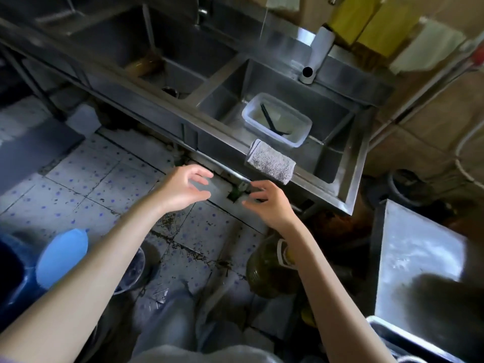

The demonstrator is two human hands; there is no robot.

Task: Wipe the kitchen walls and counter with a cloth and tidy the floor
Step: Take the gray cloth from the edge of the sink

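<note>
Hanging folded over the sink's [351, 203] front edge, the cloth [271, 161] waits; left hand [184, 188] and right hand [267, 201] hover empty, fingers loose; the littered floor [110, 176] looks untidied.

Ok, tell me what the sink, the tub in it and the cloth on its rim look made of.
Sink: apparently stainless steel, brushed grey with dull reflections. Tub: likely translucent plastic, milky walls showing dark utensils inside. Cloth: looks like grey microfibre or terry, with a fuzzy looped surface, folded.
</note>
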